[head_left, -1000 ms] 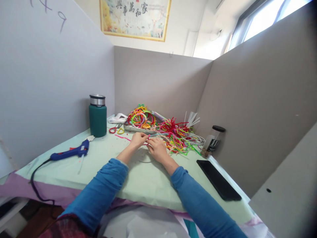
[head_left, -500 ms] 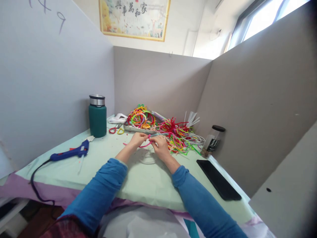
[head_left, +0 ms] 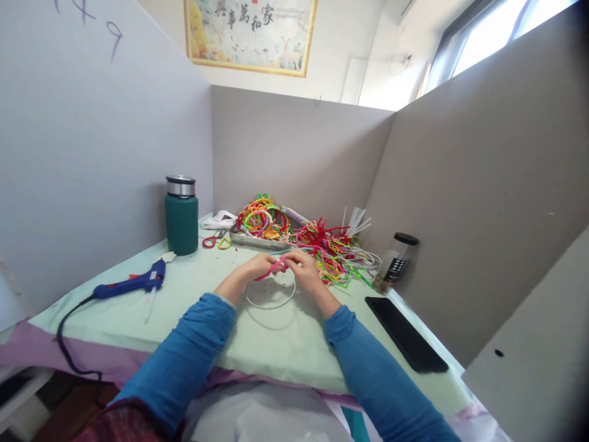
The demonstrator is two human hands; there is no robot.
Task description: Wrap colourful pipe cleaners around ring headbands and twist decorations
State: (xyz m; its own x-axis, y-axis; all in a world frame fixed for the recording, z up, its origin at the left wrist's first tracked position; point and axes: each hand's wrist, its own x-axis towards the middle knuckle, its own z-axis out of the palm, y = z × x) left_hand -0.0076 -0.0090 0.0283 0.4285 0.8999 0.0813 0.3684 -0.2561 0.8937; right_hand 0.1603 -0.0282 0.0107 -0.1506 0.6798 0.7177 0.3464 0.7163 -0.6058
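A pink pipe cleaner (head_left: 275,267) was pinched between the left hand (head_left: 257,267) and the right hand (head_left: 304,270), both closed on it above a thin white hoop (head_left: 271,301) near the middle of the surface (head_left: 276,344). Toward the far edge sat a tray (head_left: 251,239) of coloured loops and a heap of pipe cleaners (head_left: 331,252). A blue glue gun (head_left: 131,284) lay near the left edge, a green flask (head_left: 181,215) behind it, and a black phone (head_left: 405,334) by the right edge.

Bright window (head_left: 497,27) daylight (overexposed), warped edges
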